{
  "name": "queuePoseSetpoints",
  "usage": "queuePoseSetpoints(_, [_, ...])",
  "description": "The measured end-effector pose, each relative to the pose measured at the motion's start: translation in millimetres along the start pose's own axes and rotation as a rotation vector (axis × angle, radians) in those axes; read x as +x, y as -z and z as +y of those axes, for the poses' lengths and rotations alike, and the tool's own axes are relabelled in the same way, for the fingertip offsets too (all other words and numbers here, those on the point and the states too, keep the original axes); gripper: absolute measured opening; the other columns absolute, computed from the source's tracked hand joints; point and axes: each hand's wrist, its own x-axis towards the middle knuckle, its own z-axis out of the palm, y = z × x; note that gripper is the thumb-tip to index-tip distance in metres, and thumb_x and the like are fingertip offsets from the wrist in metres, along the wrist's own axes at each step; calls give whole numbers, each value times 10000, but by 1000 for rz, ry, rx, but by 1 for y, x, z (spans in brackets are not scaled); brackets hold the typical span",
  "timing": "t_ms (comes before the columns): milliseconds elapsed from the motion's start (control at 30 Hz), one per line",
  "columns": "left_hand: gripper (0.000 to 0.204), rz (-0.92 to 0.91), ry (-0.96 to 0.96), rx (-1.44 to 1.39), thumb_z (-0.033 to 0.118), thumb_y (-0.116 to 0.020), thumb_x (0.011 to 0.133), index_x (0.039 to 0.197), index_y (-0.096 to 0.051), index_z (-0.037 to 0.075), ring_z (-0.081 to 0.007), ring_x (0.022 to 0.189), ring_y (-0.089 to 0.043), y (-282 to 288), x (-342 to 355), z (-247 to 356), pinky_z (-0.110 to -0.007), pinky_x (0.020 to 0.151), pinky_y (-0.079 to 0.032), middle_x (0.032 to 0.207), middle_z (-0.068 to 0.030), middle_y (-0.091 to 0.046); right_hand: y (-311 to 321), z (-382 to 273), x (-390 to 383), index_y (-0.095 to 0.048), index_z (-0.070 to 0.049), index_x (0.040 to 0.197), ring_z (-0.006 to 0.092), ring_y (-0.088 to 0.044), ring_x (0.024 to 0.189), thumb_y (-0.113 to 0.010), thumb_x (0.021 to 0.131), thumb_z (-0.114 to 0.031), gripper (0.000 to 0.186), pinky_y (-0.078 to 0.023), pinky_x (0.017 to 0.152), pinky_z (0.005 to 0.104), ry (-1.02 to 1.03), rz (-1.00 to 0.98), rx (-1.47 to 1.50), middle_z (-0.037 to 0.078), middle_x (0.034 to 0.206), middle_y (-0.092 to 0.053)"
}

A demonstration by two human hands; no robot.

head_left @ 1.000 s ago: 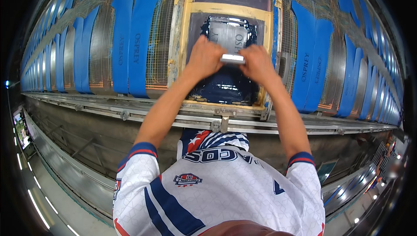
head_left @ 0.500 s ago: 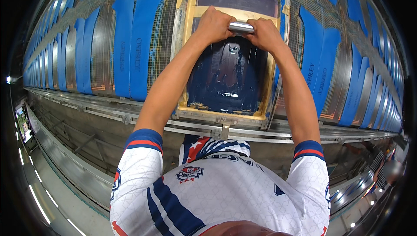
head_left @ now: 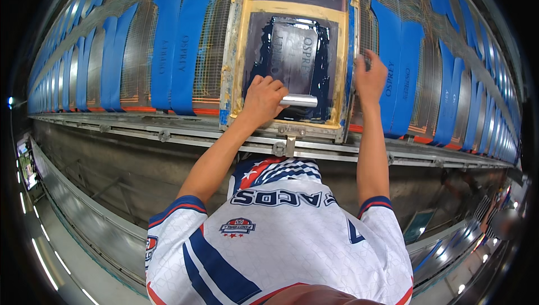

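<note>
Fingers (head_left: 268, 83) of the left hand (head_left: 263, 98) clench the stiff, ink-slick squeegee (head_left: 299, 101) at the screen frame's (head_left: 231, 52) 6 o'clock edge; right hand (head_left: 369, 78) grips its 3 o'clock rail, likely the firmest hold.

Head cam, fisheye, looks down close over printing frame (head_left: 289, 58).

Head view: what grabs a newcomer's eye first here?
The framed printing screen at top centre, its mesh smeared with dark blue ink and edged in tan tape. The left hand grips a silvery squeegee handle at the screen's near edge, while the right hand holds the frame's right side. Rows of blue fabric strips lie on the long table to both sides.
</note>
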Motion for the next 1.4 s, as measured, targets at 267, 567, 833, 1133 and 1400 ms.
queuePoseSetpoints(267, [248,-20,25,47,153,-796,643,858,-673,138,-213,892,-615,-11,-7,-5,-377,839,-420,885,-8,-657,-25,60,-1,-704,-30,1010,262,-673,893,-708,918,-373,355,-510,824,373,-382,-26,145,144,961,-727])
queuePoseSetpoints(567, [208,8,55,63,189,-809,677,848,-693,164,-207,837,-622,68,-64,-104,-384,809,-416,837,3,-655,-105,-59,-14,-693,-43,973,255,-620,817,-699,922,-335,296,-488,769,391,-376,-5,294,123,904,-684])
queuePoseSetpoints(833, [140,16,51,85,207,-812,722,813,-714,164,-194,758,-625,156,-161,-240,-371,768,-397,834,28,-703,-194,-244,-46,-647,-3,954,258,-601,691,-697,915,-333,336,-464,682,406,-351,15,420,150,766,-651])
queuePoseSetpoints(1133, [210,-81,-9,-4,189,-837,651,813,-706,163,-190,742,-611,161,-198,-245,-365,766,-381,810,24,-689,-214,-247,-49,-662,-41,964,223,-584,620,-690,918,-359,322,-464,620,386,-402,-9,288,131,726,-645])
queuePoseSetpoints(1400, [200,-195,11,42,300,-831,726,821,-719,164,-217,799,-653,169,-106,-312,-393,751,-370,816,-14,-696,-209,-246,-39,-666,-48,1017,377,-670,808,-691,913,-364,333,-512,732,430,-362,-190,106,209,877,-696])
